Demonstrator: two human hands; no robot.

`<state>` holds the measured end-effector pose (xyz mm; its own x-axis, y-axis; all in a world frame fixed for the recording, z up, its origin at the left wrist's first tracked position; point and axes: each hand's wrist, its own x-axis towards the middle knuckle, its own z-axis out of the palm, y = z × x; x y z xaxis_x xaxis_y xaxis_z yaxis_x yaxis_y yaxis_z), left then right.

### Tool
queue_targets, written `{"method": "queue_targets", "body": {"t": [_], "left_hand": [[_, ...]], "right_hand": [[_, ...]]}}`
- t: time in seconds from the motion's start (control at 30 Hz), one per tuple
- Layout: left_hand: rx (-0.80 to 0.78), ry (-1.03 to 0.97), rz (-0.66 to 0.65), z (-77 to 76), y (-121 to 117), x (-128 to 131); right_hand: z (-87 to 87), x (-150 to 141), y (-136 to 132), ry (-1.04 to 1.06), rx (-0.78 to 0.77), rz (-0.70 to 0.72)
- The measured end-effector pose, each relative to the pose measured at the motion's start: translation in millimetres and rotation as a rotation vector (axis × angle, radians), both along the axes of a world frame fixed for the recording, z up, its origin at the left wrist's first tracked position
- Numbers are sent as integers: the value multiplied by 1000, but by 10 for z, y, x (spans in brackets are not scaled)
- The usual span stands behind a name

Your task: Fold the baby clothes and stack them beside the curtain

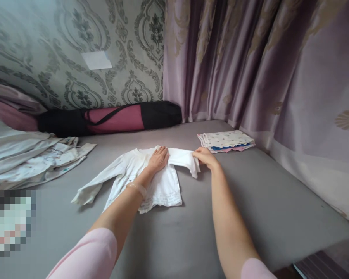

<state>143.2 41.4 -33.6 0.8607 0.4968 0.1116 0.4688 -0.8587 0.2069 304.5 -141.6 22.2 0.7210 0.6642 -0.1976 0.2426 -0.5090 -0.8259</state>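
Observation:
A small white long-sleeved shirt point(164, 186) lies spread on the grey bed sheet, its hem toward me. My left hand point(159, 158) rests flat on the upper part of the shirt near the shoulder, fingers stretched out. Pinched in the fingers of my right hand point(205, 155) is the right-hand sleeve, which runs out sideways with its cuff end hanging down. The other sleeve point(94, 186) stretches out to the left on the sheet. My left forearm covers part of the shirt's front.
A stack of folded patterned cloths point(227, 140) sits at the back right, near the purple curtain point(215, 58). Loose white clothes point(31, 159) lie in a heap at the left. Along the wall stretches a black and maroon long bag point(116, 119). The bed's edge runs down the right side.

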Motion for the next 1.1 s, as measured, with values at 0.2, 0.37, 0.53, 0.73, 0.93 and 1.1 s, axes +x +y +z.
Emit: {"method": "queue_targets", "body": {"t": [0.2, 0.37, 0.53, 0.73, 0.93, 1.1], "left_hand": [[-44, 2, 6, 30, -25, -8], [-66, -6, 2, 72, -48, -34], [-66, 3, -18, 82, -68, -41], [-7, 32, -24, 93, -103, -42], [16, 81, -36, 80, -95, -29], [16, 93, -46, 39, -64, -17]], "right_hand": [[-166, 230, -142, -167, -92, -78], [-98, 267, -270, -80, -211, 41], [-79, 277, -298, -6, -68, 26], [-101, 281, -258, 111, 281, -134], [-198, 396, -357, -90, 94, -190], [-215, 449, -415, -153, -33, -173]]}}
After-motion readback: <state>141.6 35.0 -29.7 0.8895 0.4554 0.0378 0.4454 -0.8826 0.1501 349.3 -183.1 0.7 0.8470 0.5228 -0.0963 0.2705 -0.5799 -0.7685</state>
